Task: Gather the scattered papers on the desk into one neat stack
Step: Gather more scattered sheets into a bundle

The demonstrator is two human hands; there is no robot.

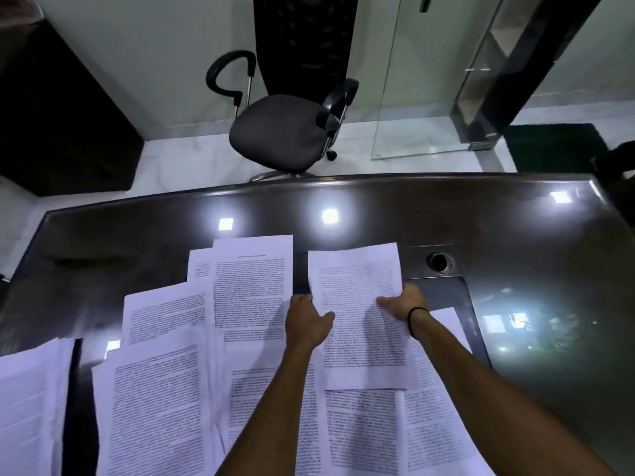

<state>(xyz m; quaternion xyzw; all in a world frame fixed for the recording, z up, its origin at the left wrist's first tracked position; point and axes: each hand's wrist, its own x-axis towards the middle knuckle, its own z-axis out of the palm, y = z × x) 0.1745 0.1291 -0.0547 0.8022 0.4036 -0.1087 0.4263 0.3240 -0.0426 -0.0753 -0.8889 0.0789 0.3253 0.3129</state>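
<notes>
Seen from above, a dark glossy desk is strewn with printed white papers, described here from left to right. At the far left a sheet lies apart from the rest, running off the near edge of the view. Next comes a loose fan of overlapping pages, some tilted, with two more sheets set farther back toward the middle of the desk. Just right of these, the left hand holds the left edge of one page, thumb on top and the fingers curled under out of sight. The right hand, a thin black band on its wrist, grips the same page at its right edge, thumb lying on the print. This page is raised slightly, with its near end lying over other sheets. Right of it, more paper peeks out beneath the right forearm. Beyond the desk an office chair stands on a pale floor. The gathering looks barely begun. The main risk is that both forearms, crossing over loose pages, drag or scatter them on the slick surface; a page pinched only at its edges could also bend or slip crooked when set down.
</notes>
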